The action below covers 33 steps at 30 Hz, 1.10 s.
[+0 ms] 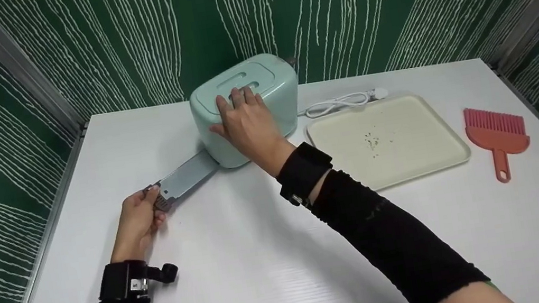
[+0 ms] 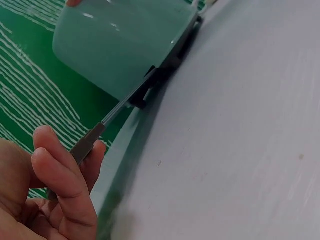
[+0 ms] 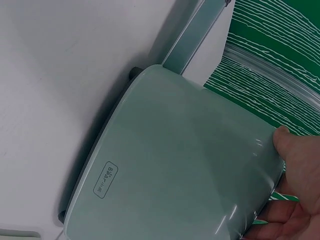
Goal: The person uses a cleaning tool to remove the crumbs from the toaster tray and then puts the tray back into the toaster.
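Note:
A mint-green toaster (image 1: 247, 106) stands on the table, its white cord bundled beside it. From its left end sticks a flat metal crumb tray (image 1: 190, 175), its inner end hidden inside the toaster. My left hand (image 1: 138, 219) pinches the tray's grey end between thumb and fingers; the left wrist view shows this grip (image 2: 87, 142) edge-on. My right hand (image 1: 251, 127) rests on the toaster's top, fingers laid across near the slots. In the right wrist view, the thumb of that hand (image 3: 300, 170) touches the toaster's upper edge.
A cream tray (image 1: 408, 152) with dark crumbs (image 1: 372, 141) lies right of the toaster. Behind it is the white cord and plug (image 1: 342, 103). Further right lies a red brush with an orange dustpan (image 1: 497, 139). A green wall with white lines (image 1: 248, 10) stands behind the table.

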Each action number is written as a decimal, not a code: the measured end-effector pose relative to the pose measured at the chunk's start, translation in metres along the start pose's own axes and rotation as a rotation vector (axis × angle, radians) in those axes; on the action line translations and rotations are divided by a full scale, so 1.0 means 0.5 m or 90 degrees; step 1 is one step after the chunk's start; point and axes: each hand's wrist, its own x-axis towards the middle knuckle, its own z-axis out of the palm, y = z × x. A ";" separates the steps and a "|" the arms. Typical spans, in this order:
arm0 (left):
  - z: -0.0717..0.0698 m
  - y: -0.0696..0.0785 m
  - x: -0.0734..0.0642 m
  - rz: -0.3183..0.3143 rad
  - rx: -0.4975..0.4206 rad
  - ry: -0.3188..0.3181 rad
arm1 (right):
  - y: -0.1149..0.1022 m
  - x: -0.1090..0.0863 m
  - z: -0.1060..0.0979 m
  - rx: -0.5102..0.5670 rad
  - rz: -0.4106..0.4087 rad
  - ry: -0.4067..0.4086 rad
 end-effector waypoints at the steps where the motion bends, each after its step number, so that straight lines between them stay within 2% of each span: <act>1: 0.000 0.001 0.002 -0.002 0.006 -0.002 | 0.000 0.000 0.001 -0.001 0.001 0.001; 7: 0.003 0.003 0.011 -0.011 0.031 -0.021 | -0.003 -0.004 0.008 0.002 0.005 0.027; 11: 0.008 0.006 0.018 -0.016 0.001 -0.027 | -0.005 -0.004 0.010 0.013 -0.001 0.037; 16: 0.028 0.013 0.029 -0.024 -0.027 -0.037 | -0.002 -0.006 0.011 0.013 0.006 0.040; 22: 0.043 0.022 0.045 -0.029 0.016 -0.052 | -0.003 -0.006 0.008 0.013 0.011 0.021; 29: 0.053 0.028 0.063 -0.025 0.055 -0.069 | -0.002 -0.008 0.014 -0.019 0.002 0.034; 33: 0.059 0.030 0.071 -0.013 0.110 -0.066 | 0.000 -0.008 0.014 -0.007 0.004 0.026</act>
